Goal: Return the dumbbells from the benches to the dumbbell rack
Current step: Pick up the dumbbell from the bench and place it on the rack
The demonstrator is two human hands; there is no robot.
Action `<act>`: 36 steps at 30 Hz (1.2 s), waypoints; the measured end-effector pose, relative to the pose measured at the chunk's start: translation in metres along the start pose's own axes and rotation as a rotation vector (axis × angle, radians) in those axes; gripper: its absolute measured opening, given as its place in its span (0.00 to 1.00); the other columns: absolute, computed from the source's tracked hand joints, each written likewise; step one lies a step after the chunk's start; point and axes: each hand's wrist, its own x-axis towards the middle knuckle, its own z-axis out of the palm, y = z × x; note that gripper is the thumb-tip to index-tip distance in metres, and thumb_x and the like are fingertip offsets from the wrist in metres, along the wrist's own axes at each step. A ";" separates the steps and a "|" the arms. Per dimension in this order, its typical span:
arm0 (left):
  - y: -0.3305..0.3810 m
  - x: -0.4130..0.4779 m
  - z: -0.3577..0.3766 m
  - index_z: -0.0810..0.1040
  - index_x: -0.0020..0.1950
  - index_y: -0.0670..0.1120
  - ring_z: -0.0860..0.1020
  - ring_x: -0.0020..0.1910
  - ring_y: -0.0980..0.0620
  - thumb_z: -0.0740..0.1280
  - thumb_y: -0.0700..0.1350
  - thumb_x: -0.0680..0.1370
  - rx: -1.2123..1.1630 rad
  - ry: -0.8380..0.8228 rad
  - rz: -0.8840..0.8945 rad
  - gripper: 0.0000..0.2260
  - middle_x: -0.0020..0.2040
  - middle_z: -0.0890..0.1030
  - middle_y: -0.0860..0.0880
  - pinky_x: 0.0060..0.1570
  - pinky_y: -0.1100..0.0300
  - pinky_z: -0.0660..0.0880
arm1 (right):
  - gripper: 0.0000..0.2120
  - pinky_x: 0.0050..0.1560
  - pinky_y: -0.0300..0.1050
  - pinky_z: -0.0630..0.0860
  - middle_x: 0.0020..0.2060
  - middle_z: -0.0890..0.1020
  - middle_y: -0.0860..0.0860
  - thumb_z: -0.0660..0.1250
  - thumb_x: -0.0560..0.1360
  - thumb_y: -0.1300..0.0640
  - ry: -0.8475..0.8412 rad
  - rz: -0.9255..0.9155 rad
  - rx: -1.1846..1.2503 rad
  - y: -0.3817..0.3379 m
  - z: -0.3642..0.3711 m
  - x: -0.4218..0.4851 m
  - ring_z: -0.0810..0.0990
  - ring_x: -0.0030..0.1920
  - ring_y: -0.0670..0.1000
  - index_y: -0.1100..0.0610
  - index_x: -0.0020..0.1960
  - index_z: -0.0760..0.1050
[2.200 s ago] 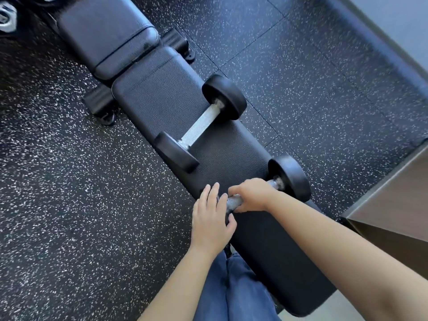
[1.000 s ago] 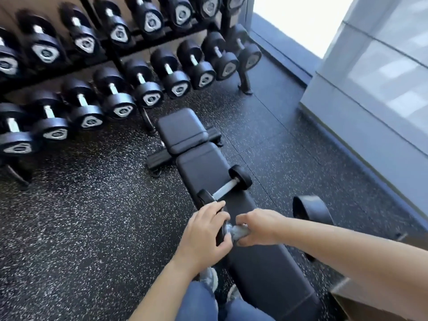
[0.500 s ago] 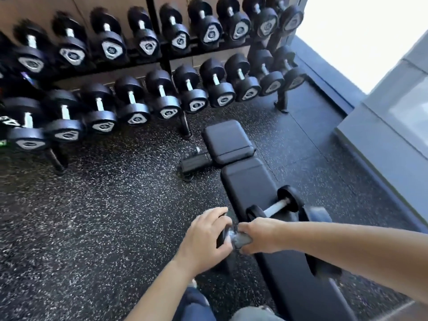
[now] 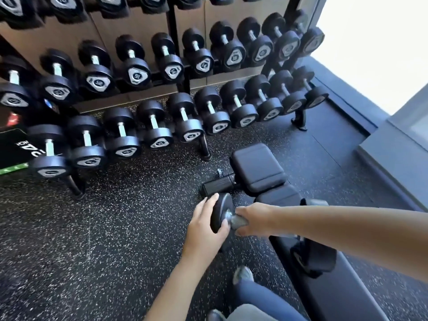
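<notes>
The right hand [image 4: 252, 216] is closed around the knurled metal handle of a black dumbbell [image 4: 221, 209], knuckles up, with the bare forearm running off to the right. Just to its left, the left hand [image 4: 203, 228] cups the dumbbell's near head: the fingers spread over the outer face and the thumb hooks round the inner side next to the handle. That head hangs past the edge of the padded surface [image 4: 259, 170], over the speckled rubber floor [image 4: 92, 251]. The dumbbell's other head shows below the right forearm, dark and blurred, against the long pad of the surface.

Beyond the right forearm a blurred shape [image 4: 315, 202], dark and grey, lies on the surface; it is too smeared to identify.

Well ahead of both hands stands the dumbbell rack [image 4: 204, 147], its tiers filled with racked dumbbells [image 4: 190, 132] whose end caps face outward. The square seat pad of the surface lies between the hands and the rack's lowest row. Far to the left of the left hand, a black board [image 4: 14, 149] with white lettering and a green edge leans by the rack. Below the hands, a grey shoe [image 4: 242, 274] and a blue trouser leg [image 4: 261, 300] show beside the surface.
</notes>
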 end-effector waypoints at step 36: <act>-0.026 0.574 -0.118 0.75 0.62 0.48 0.75 0.54 0.58 0.74 0.48 0.64 -0.095 -0.085 0.119 0.27 0.55 0.79 0.55 0.53 0.68 0.68 | 0.12 0.27 0.39 0.76 0.36 0.81 0.48 0.66 0.67 0.57 0.021 0.064 0.406 0.032 -0.396 0.341 0.78 0.24 0.43 0.45 0.43 0.64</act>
